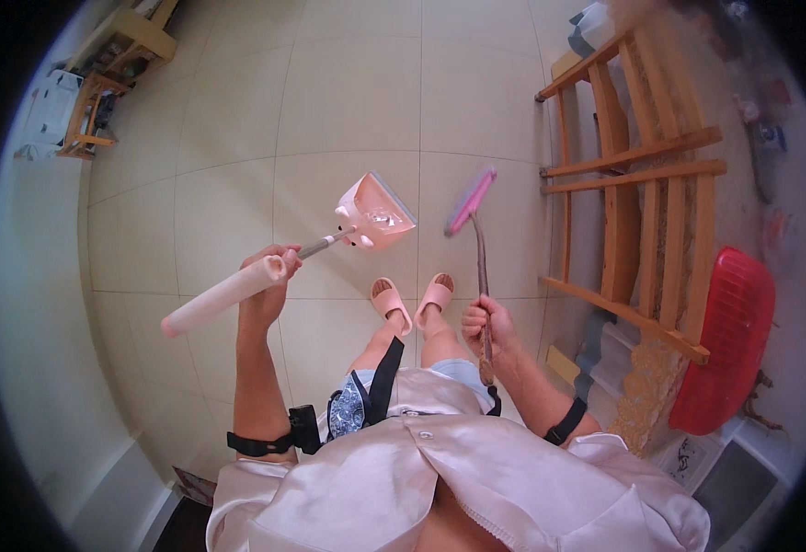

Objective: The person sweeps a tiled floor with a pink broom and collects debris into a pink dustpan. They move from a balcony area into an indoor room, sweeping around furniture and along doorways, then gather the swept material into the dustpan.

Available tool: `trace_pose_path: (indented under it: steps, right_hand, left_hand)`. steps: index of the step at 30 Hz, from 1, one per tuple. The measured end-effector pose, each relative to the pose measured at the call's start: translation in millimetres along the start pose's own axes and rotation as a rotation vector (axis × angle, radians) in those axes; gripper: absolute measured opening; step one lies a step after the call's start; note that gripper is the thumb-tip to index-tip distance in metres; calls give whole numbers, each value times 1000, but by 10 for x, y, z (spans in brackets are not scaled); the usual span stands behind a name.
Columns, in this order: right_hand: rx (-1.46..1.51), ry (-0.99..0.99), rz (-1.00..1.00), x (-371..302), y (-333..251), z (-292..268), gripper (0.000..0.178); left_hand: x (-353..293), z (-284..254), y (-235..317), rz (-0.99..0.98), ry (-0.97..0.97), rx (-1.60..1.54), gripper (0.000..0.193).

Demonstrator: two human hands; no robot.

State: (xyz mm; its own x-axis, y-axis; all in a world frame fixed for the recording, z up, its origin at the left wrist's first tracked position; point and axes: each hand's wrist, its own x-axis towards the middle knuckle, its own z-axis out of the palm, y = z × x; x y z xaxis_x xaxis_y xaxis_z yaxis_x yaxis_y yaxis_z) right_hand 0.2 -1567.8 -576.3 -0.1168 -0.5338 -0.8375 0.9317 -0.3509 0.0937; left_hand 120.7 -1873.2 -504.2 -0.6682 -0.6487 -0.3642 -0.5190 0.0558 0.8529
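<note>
My left hand (pixel 267 287) is closed round the metal handle of a pink long-handled dustpan (pixel 394 232). A thick pale pink tube (pixel 223 296) lies across this hand; I cannot tell how it joins the handle. The pan stands on the floor ahead of my feet, its wide edge facing right, with shiny, clear-looking bits in it. My right hand (pixel 491 326) grips the brown stick of a broom (pixel 482 267). Its pink head (pixel 470 202) is at floor level right of the dustpan, apart from it, with the bristles turned left.
Pink slippers (pixel 390 299) are on my feet, just behind the dustpan. A wooden slatted frame (pixel 625 184) stands along the right side, with a red plastic tub (pixel 726 340) beside it. Wooden stools (pixel 85 115) stand at the far left. Pale tiles (pixel 348 92) cover the floor.
</note>
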Motion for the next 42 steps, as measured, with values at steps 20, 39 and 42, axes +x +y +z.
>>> trace_pose_path:
  steps: [20, 39, 42]
  right_hand:
    - [99, -431, 259, 1612, -570, -63, 20]
    - [-2659, 363, -155, 626, -676, -706, 37]
    - [-2802, 217, -58, 1088, -529, -460, 30]
  left_hand:
    - [-125, -267, -598, -52, 162, -229, 22]
    - [-692, -781, -562, -136, 557, -429, 19]
    - [-697, -794, -594, -125, 589, -422, 20]
